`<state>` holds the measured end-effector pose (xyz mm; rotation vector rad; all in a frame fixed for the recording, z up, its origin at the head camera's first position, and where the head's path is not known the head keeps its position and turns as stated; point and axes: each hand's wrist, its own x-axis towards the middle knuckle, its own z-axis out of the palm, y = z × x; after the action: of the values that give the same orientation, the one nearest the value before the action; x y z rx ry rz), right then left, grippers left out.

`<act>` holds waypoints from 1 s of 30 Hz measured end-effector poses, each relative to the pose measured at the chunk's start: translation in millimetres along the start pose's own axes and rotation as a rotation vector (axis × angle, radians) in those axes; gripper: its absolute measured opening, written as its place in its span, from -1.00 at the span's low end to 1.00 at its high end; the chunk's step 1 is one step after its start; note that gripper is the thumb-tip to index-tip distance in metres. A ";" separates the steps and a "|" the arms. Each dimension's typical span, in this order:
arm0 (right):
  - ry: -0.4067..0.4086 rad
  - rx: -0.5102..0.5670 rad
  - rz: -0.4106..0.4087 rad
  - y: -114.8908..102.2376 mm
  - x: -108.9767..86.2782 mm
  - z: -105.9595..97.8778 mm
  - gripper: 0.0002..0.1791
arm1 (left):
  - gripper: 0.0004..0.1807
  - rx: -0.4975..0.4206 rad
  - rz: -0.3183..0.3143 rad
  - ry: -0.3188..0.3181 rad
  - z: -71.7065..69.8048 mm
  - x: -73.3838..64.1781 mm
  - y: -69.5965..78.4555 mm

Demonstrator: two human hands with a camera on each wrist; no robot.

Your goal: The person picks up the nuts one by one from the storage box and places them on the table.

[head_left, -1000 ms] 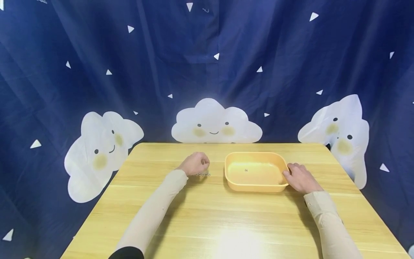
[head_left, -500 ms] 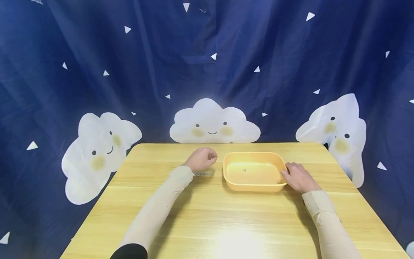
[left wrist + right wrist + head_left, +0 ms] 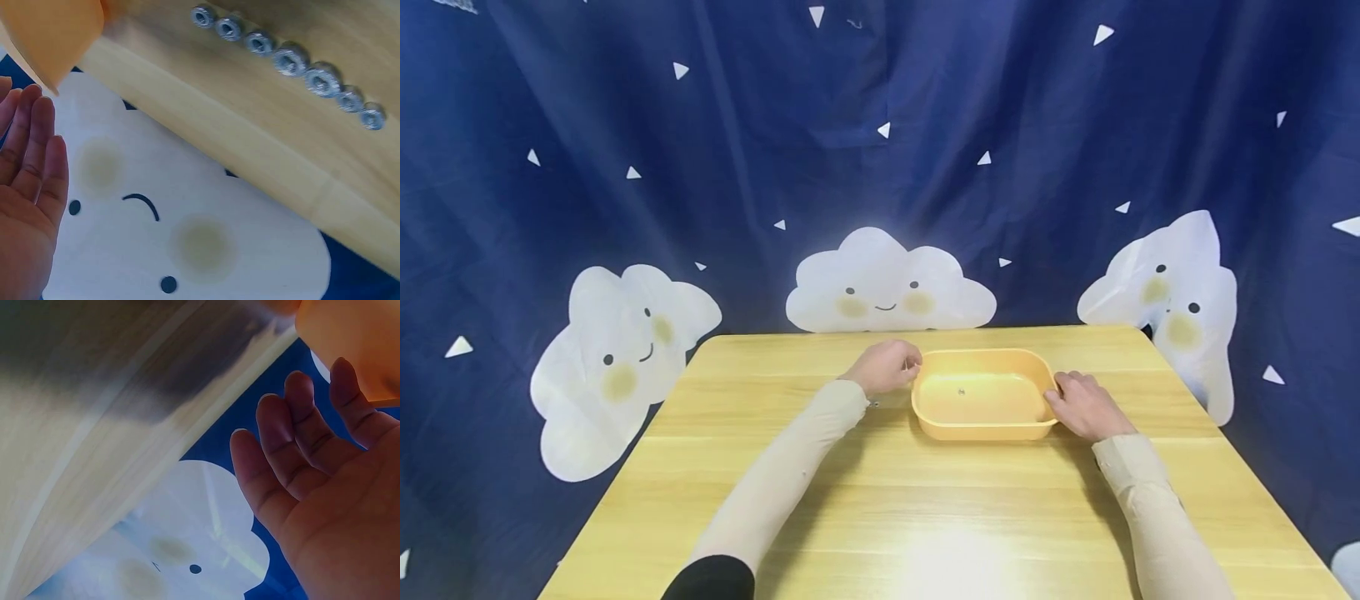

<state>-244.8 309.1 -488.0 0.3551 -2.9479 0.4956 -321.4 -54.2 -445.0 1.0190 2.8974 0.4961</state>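
Note:
A yellow plastic bin [image 3: 985, 432] stands on the table, with one small metal nut [image 3: 961, 391] on its floor. My left hand [image 3: 883, 367] is at the bin's left rim, thumb and index fingertips together. It appears to pinch a small nut, which the fingers hide; the other fingers [image 3: 44, 150] reach out fairly straight in the left wrist view. On the right, my right hand [image 3: 1088, 406] grips the bin's rim, thumb over the edge. A row of several metal nuts [image 3: 289, 59] lies below the left wrist, mostly covered by the sleeve in the head view.
The wooden table [image 3: 925, 500] reaches toward me in front of the bin. Behind its far edge hangs a dark blue curtain [image 3: 737, 125] printed with white clouds and triangles.
My left hand has moved right, from above the row of nuts to the bin's left rim. My right hand keeps its grip on the bin; the head view has shifted slightly.

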 end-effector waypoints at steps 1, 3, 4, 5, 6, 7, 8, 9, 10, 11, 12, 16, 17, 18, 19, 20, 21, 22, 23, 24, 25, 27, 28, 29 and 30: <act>-0.001 -0.002 -0.001 0.0 0.1 -0.4 -0.73 | -0.73 0.020 0.011 -0.006 1.0 2.3 2.2; -0.004 -0.008 -0.005 -0.2 0.4 -1.2 -0.73 | -0.74 0.053 0.032 -0.017 2.9 6.6 6.8; -0.005 -0.010 -0.002 -0.6 0.5 -1.7 -0.74 | -0.74 0.065 0.042 -0.024 3.6 8.8 9.4; -0.006 -0.012 0.000 -0.8 0.6 -2.0 -0.74 | -0.74 0.076 0.052 -0.031 4.4 11.0 12.0; -0.008 -0.015 0.005 -1.1 0.7 -2.4 -0.75 | -0.75 0.090 0.065 -0.039 5.1 13.2 14.8; -0.011 -0.019 0.010 -1.4 0.9 -2.7 -0.74 | -0.75 0.107 0.079 -0.047 6.3 15.4 17.4; -0.013 -0.024 0.016 -1.6 1.0 -2.9 -0.74 | -0.76 0.124 0.099 -0.049 7.7 17.6 19.9; -0.013 -0.029 0.022 -1.7 1.0 -2.8 -0.74 | -0.77 0.140 0.114 -0.057 9.2 19.6 22.7; -0.013 -0.035 0.028 -1.6 1.1 -2.8 -0.74 | -0.78 0.154 0.131 -0.063 10.6 21.7 25.6; -0.014 -0.038 0.035 -1.5 0.9 -2.7 -0.73 | -0.81 0.173 0.148 -0.066 12.5 23.5 28.2; -0.016 -0.041 0.040 -1.4 0.5 -2.7 -0.73 | -0.83 0.188 0.166 -0.067 14.7 25.3 30.4; -0.009 -0.060 0.047 -1.9 0.4 -3.4 -0.73 | -0.90 0.228 0.187 -0.081 21.4 30.0 40.0; -0.006 -0.065 0.046 -2.4 0.9 -3.9 -0.74 | -0.91 0.234 0.187 -0.084 22.7 30.8 41.4; -0.002 -0.071 0.044 -2.9 1.5 -4.5 -0.73 | -0.91 0.239 0.187 -0.088 23.9 31.5 42.7; 0.002 -0.076 0.043 -3.5 2.2 -5.1 -0.74 | -0.90 0.246 0.184 -0.093 24.8 32.1 44.4; 0.008 -0.080 0.043 -4.1 2.7 -5.5 -0.74 | -0.89 0.255 0.184 -0.097 26.4 33.1 45.4; 0.012 -0.083 0.044 -4.2 2.9 -6.0 -0.74 | -0.87 0.263 0.191 -0.097 28.1 34.0 46.1; 0.013 -0.084 0.046 -4.0 2.9 -6.1 -0.74 | -0.85 0.275 0.199 -0.098 29.9 35.2 47.1; 0.014 -0.085 0.047 -3.9 2.6 -6.1 -0.74 | -0.83 0.290 0.205 -0.099 31.9 36.3 48.4; 0.015 -0.086 0.050 -3.7 2.2 -6.0 -0.74 | -0.81 0.310 0.210 -0.099 33.9 37.3 49.9; 0.015 -0.085 0.052 -3.5 1.7 -5.6 -0.75 | -0.79 0.337 0.212 -0.102 36.2 38.2 51.4; 0.010 -0.084 0.057 -3.1 0.5 -4.5 -0.75 | -0.78 0.391 0.206 -0.113 41.0 39.7 54.3; 0.007 -0.082 0.058 -2.8 -0.1 -3.7 -0.75 | -0.78 0.418 0.197 -0.124 43.5 40.2 55.8; 0.004 -0.081 0.060 -2.6 -0.7 -3.0 -0.75 | -0.78 0.446 0.183 -0.136 45.9 40.5 57.3; 0.003 -0.079 0.064 -2.4 -1.2 -2.5 -0.75 | -0.78 0.470 0.167 -0.147 48.3 40.8 58.7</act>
<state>-242.8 307.9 -485.1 0.2524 -2.9732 0.3854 -311.5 27.9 -469.7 1.2889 2.8678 -0.2681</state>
